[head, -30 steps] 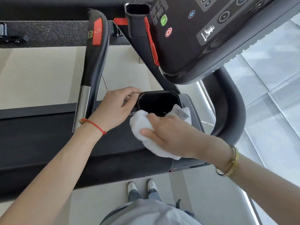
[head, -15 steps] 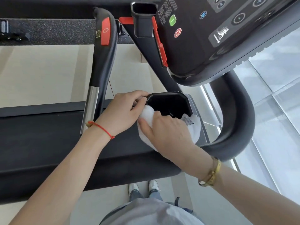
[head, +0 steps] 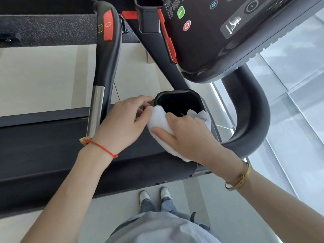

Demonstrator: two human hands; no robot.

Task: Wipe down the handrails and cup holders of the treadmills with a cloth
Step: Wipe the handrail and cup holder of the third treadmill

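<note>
A black cup holder [head: 177,100] sits in the treadmill's side tray just below the console. My right hand [head: 187,135] grips a bunched white cloth [head: 160,120] against the holder's near rim, and part of the cloth with its label hangs into the opening. My left hand [head: 122,123] rests on the tray at the holder's left edge, its fingertips curled at the rim and touching the cloth. A black handrail [head: 107,67] with a red button and a chrome section rises to the left. The curved right handrail [head: 252,113] loops round on the right.
The dark console [head: 219,32] with green and red buttons overhangs at the top right. A second cup holder [head: 149,16] shows at the top. The treadmill belt [head: 43,149] lies left of my hands. My shoes [head: 154,195] stand on the pale floor beside a glass wall.
My right hand has worked the cloth along the cup holder's near rim, first sliding up and left toward my left hand. My left hand stays at the holder's left edge.
</note>
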